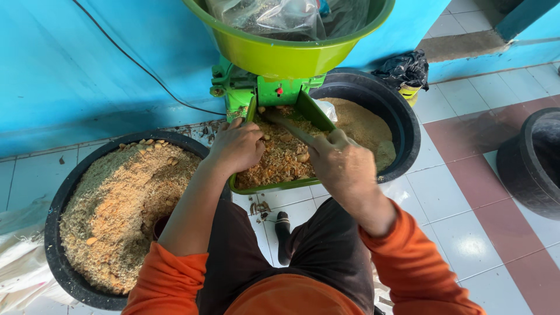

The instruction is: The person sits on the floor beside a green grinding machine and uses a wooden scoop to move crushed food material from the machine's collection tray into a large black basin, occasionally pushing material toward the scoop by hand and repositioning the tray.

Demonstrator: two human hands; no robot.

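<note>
1. A green grinding machine [274,87] is standing against the blue wall [87,64], its wide green hopper [291,55] holding a crumpled clear plastic bag [274,17] at the top edge of the view.
2. A large black tub [55,233] is sitting on the tiled floor [461,192] at the person's left, heaped with coarse tan meal [122,204] almost to its rim; a second black tub [402,128] is standing behind the machine's outlet on the right, also part-filled, and a third black tub [534,163] is showing only in part at the right edge.
3. A green tray [274,186] is sloping out from the machine's outlet towards the person, carrying crumbly brown-and-tan ground material [280,160] with some whole lumps in it.
4. The left hand [236,149] is resting curled, palm down, on the material at the tray's left edge, fingers bent into the heap; whether it is gripping anything I cannot tell.
5. The right hand [341,163] is closing around the handle of a flat green scraper [291,129] whose blade is lying across the material up near the outlet.
6. Judging from this, the step in hand is working the ground material along the tray with scraper and fingers. The next move seems to call for a steady pull towards the tray's near edge, keeping the lumps from spilling over its low sides onto the floor, where a few bits [259,207] are already lying.
</note>
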